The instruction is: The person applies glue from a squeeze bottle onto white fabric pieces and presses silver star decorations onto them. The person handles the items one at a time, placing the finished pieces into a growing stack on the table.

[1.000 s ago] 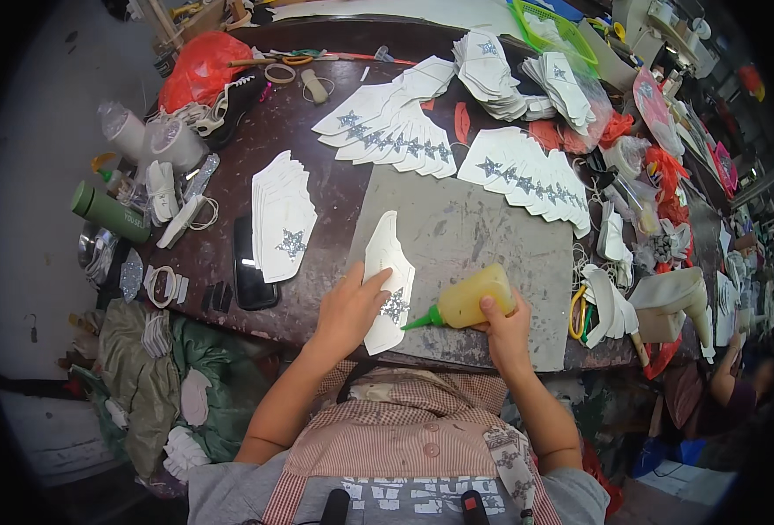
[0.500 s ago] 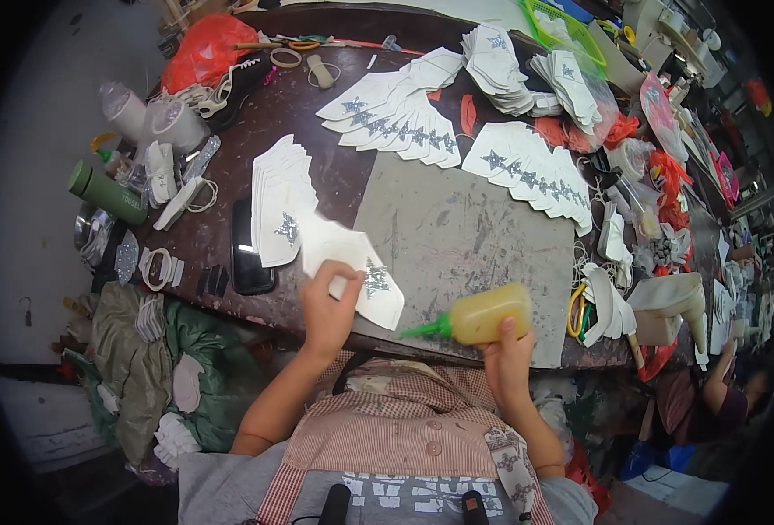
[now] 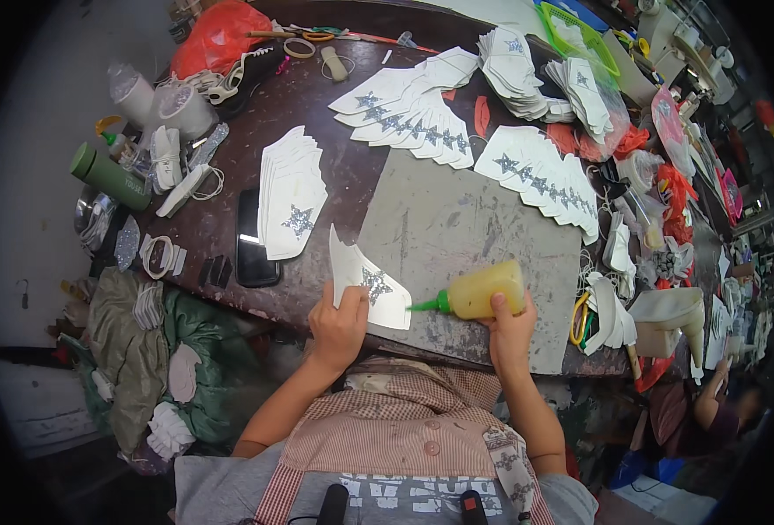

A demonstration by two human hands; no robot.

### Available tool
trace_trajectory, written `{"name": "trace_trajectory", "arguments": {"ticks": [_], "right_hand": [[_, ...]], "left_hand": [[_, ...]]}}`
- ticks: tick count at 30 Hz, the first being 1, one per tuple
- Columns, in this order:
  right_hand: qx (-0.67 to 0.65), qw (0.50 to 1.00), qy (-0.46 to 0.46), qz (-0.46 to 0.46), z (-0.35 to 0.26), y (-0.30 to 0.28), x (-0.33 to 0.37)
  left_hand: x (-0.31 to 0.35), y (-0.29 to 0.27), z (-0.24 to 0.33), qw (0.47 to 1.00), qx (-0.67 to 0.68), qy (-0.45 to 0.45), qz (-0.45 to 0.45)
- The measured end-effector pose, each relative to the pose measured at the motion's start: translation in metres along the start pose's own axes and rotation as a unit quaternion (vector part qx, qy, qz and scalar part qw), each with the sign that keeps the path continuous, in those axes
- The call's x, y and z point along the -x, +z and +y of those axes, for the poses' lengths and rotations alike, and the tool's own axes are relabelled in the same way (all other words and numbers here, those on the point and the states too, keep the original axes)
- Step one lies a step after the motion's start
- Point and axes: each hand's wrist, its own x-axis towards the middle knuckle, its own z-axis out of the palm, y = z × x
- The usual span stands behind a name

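Note:
My left hand [image 3: 338,325] pinches a white shoe-upper piece [image 3: 392,305] with a glittery silver star, held tilted over the table's near side. In my right hand [image 3: 510,325] lies a squeeze bottle [image 3: 485,290] of yellowish glue, turned sideways. Its green nozzle [image 3: 424,306] points left, its tip at the right edge of the piece; whether they touch I cannot tell. Beyond my left hand lies a stack of white star pieces [image 3: 291,197]. Two fanned rows of such pieces, one at the far middle [image 3: 413,114] and one at the right [image 3: 540,175], lie overlapped.
A grey work board [image 3: 457,210] covers the table's middle. Left stand a green flask [image 3: 107,175] and a dark phone [image 3: 256,241]. Yellow-handled scissors [image 3: 580,317] and a whitish plastic container [image 3: 667,319] lie at the right. A co-worker's arm [image 3: 713,394] shows at the far right.
The white piece in my left hand has come away from the stack and turned more upright. The bottle's nozzle has risen to the piece's edge.

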Motion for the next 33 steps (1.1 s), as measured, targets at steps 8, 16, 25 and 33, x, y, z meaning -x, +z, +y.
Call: {"name": "trace_trajectory", "arguments": {"ticks": [8,16,25,33], "right_hand": [[-0.024,0.999,0.025,-0.007,0.001,-0.005,0.016],[-0.155,0.987,0.013,-0.039,-0.009,-0.028,-0.002],[-0.283,0.957,-0.047,0.037,0.011,-0.056,-0.035],[-0.282,0.957,-0.047,0.050,0.014,-0.059,-0.035]], "left_hand": [[0.003,0.000,-0.003,1.000,0.001,-0.006,-0.023],[-0.068,-0.033,0.000,0.932,0.292,-0.190,-0.098],[-0.138,0.078,-0.064,0.968,0.182,-0.171,-0.025],[-0.145,-0.036,-0.092,0.949,-0.243,-0.201,0.023]]}}
